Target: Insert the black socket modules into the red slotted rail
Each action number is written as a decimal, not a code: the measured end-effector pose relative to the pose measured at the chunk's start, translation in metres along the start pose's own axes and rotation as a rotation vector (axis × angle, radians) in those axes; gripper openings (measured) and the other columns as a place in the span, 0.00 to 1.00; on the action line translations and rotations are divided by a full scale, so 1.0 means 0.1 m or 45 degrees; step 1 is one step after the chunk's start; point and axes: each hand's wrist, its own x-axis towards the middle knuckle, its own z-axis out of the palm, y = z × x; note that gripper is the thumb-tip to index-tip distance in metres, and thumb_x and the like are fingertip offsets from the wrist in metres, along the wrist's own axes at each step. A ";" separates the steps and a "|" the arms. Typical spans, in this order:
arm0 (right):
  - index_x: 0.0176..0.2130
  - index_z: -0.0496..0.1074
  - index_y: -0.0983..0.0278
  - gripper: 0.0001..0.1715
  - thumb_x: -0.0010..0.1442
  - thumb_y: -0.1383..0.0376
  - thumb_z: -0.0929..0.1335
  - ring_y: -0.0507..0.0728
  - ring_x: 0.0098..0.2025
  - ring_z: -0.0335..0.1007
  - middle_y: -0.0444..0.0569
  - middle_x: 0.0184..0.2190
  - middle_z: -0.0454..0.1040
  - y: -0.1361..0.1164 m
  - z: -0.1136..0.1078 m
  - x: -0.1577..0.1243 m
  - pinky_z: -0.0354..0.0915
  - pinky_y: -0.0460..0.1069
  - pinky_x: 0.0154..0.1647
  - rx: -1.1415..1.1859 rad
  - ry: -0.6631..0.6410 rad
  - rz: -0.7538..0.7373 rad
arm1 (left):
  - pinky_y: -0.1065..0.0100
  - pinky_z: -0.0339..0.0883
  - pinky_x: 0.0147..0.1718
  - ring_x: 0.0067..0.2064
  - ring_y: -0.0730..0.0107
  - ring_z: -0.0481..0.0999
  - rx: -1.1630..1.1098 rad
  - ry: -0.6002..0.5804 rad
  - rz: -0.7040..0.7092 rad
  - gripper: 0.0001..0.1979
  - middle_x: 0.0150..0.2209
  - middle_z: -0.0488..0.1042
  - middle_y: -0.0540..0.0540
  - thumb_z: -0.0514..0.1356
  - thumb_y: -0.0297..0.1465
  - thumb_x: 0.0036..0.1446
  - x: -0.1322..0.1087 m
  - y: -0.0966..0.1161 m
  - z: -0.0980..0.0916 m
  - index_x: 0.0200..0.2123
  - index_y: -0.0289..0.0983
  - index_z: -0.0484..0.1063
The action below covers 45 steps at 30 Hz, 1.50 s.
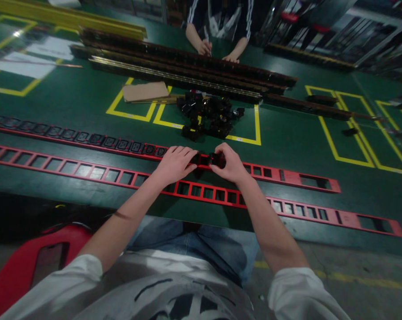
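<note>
Two long red strips with rows of square openings lie across the green table. The far strip (291, 176) has black socket modules (123, 144) in its left part. My left hand (177, 164) rests on this strip, fingers bent together over a dark module near its middle; what they grip is partly hidden. Just to the right, my right hand (228, 163) pinches a small black module (217, 159) at the strip. The near strip (347, 218) has open squares and passes under my forearms. Beyond my hands lies a pile of black modules (217, 113).
Long dark rails (174, 73) lie behind the pile, beside a cardboard piece (146, 91). Across the table, a person's hand (205, 47) holds a pen. Papers (24, 63) lie at the far left. A red stool (12, 275) with a phone stands at lower left.
</note>
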 end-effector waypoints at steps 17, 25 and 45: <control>0.47 0.70 0.60 0.18 0.61 0.55 0.73 0.63 0.44 0.70 0.52 0.42 0.74 0.04 0.04 0.01 0.68 0.58 0.45 -0.062 -0.086 -0.059 | 0.52 0.61 0.56 0.57 0.51 0.73 -0.026 0.010 -0.008 0.22 0.57 0.75 0.39 0.56 0.38 0.69 0.00 0.01 -0.02 0.62 0.38 0.67; 0.49 0.73 0.62 0.17 0.67 0.54 0.68 0.64 0.45 0.70 0.54 0.42 0.76 0.06 0.06 0.01 0.67 0.59 0.47 -0.119 -0.092 -0.071 | 0.52 0.61 0.56 0.57 0.51 0.72 -0.027 -0.013 -0.011 0.22 0.58 0.75 0.39 0.55 0.39 0.69 -0.01 0.01 -0.02 0.62 0.38 0.67; 0.51 0.77 0.60 0.20 0.70 0.53 0.64 0.64 0.46 0.71 0.54 0.44 0.79 0.03 0.05 0.02 0.67 0.61 0.49 -0.147 -0.138 -0.124 | 0.52 0.60 0.57 0.58 0.51 0.72 -0.047 -0.013 -0.022 0.21 0.59 0.75 0.40 0.56 0.37 0.69 0.00 0.02 -0.04 0.62 0.39 0.67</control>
